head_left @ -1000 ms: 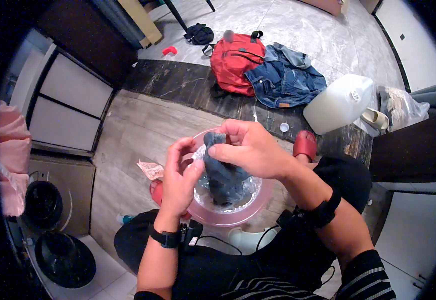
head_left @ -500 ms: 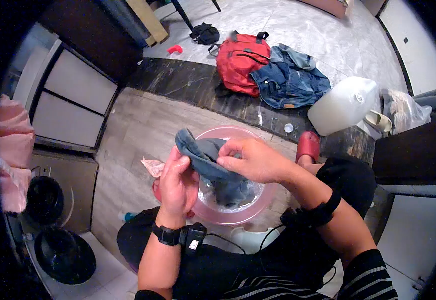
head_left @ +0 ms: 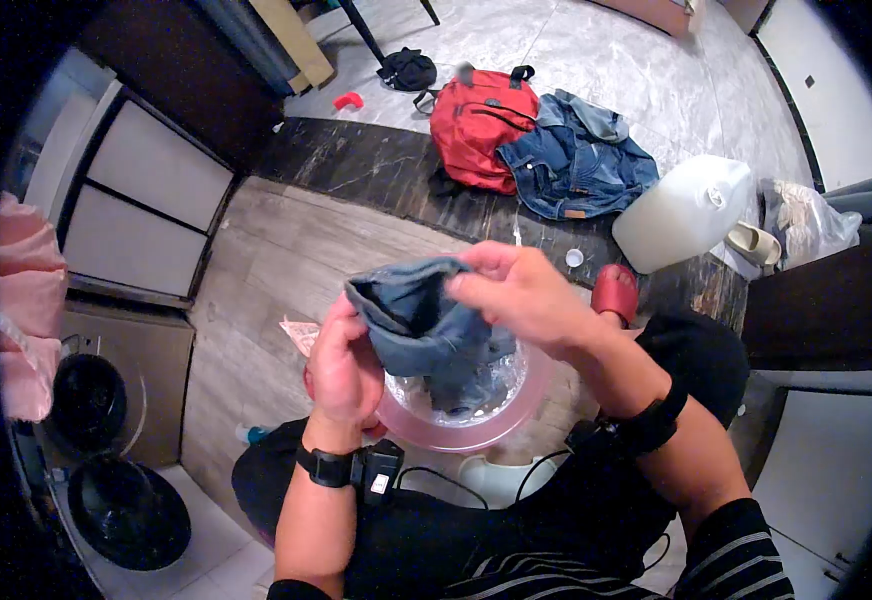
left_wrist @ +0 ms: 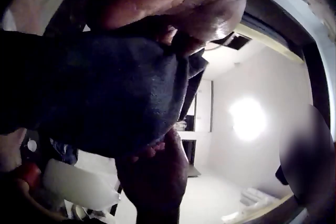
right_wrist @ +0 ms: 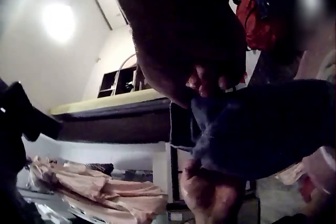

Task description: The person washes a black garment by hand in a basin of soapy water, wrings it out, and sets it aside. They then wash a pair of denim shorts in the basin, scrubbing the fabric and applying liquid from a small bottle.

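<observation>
A wet-looking blue denim garment point(head_left: 434, 338) is lifted over a pink basin point(head_left: 459, 439), its tube-like end spread into a wide round opening that faces up. My left hand point(head_left: 344, 362) grips the left side of that opening. At the far right of the rim my right hand point(head_left: 528, 300) pinches the cloth between thumb and fingers. The lower part of the garment hangs into the basin, among clear water and suds. In the left wrist view the denim point(left_wrist: 105, 92) stretches between both hands; the right wrist view shows the cloth point(right_wrist: 257, 129) as a dark fold.
Beyond the basin lie a red backpack point(head_left: 476, 135), a denim jacket point(head_left: 586, 165) and a large white jug point(head_left: 684, 212). A small white cap point(head_left: 574, 258) lies on the dark threshold. Red slippers point(head_left: 615, 292) are on the person's feet. Pink cloth point(head_left: 31, 310) hangs at the left.
The garment's end, first bunched between both hands and then stretched out to the left, is now spread into a round opening. My right hand has moved up to its rim.
</observation>
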{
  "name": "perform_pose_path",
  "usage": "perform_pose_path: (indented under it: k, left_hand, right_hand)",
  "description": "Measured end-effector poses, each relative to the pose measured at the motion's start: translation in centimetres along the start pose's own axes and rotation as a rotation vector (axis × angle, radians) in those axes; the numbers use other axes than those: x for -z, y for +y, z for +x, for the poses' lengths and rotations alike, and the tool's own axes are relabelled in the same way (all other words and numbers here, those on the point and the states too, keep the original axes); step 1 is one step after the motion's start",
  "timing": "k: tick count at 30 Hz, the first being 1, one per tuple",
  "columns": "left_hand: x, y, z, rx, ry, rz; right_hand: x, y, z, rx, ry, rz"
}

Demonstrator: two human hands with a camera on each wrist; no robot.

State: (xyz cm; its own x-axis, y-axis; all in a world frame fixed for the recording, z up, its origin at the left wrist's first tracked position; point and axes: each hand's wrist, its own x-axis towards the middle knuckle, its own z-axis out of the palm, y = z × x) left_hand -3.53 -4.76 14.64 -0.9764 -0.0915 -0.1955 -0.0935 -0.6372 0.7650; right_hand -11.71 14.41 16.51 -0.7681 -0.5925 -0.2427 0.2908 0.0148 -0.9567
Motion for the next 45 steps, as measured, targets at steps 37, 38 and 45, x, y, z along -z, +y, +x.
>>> perform_pose_path:
  k: [37,38,45]
  left_hand:
    - [1.0,1.2,-0.5,-0.58,-0.093,1.452]
    - [1.2,1.6,-0.5,-0.487,0.007,1.357]
    - [1.4,1.9,-0.5,-0.037,0.152,0.737]
  right_hand:
    - [1.4,2.5,1.1,-0.139,0.198,0.129]
    - [1.8,2.3,1.1,-0.146,0.204,0.111]
    - [1.0,2.4,0.9,-0.164,0.165,-0.094]
